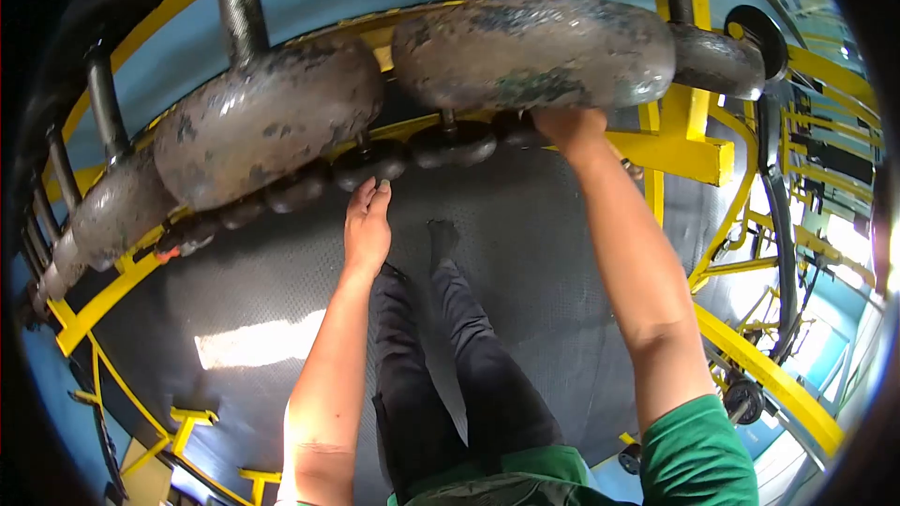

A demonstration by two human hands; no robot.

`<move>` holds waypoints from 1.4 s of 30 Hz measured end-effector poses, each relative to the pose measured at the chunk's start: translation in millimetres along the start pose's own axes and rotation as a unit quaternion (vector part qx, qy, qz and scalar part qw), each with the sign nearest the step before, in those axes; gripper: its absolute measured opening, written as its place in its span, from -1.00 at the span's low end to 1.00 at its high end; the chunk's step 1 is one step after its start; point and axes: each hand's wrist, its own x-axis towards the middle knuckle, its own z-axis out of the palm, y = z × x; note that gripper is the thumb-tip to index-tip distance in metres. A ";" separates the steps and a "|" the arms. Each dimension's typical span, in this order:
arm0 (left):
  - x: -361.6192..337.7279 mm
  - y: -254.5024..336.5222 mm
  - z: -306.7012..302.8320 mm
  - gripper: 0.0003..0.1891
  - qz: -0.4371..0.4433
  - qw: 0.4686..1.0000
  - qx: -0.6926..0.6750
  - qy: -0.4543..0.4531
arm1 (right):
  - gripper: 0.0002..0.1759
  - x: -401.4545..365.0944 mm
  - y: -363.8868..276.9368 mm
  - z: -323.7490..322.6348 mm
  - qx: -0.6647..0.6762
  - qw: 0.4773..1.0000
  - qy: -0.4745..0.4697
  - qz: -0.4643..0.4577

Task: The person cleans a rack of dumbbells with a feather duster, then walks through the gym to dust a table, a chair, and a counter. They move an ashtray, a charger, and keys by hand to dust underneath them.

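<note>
Grey rubber gym floor (pixel 525 253) under yellow steel dumbbell rack (pixel 675 155). My left hand (pixel 367 225) is just below the rack's small dark round dumbbell (pixel 370 161), fingers (pixel 375 195) straight, together, gripping nothing. My right hand (pixel 567 126) is at the rack's lower row; its fingers are hidden, cannot tell. Judged: nothing lifted off yet.

"How many big dumbbell heads (pixel 530 52) along the top of the frame?"

"I count four, from upper right to far left. Past that, the ones at the left edge blur together."

"And the row below them?"

"Six small heads (pixel 455 142), as far as I can make out."

"Hands?"

"Two, both mine: left hand (pixel 367 225), right hand (pixel 567 126). Two legs (pixel 469 365), too."
</note>
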 end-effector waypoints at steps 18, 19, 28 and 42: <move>-31.7 -23.2 -30.7 -0.42 -0.063 0.986 -0.123 0.093 | -0.55 -122.3 0.1 -72.6 0.152 0.983 -0.083 -0.055; -33.4 -25.7 -31.2 -0.42 -0.064 0.985 -0.130 0.098 | -0.51 -143.3 7.7 -79.5 0.138 0.982 -0.128 -0.012; -23.5 -43.6 -19.5 -0.38 -0.054 0.980 -0.175 0.081 | -0.61 -82.8 -2.0 -33.8 -0.040 0.973 -0.209 -0.091; -15.6 -84.1 -48.2 -0.29 -0.062 0.974 -0.201 0.085 | -0.67 -98.2 -81.2 -46.6 0.085 0.965 -0.188 -0.160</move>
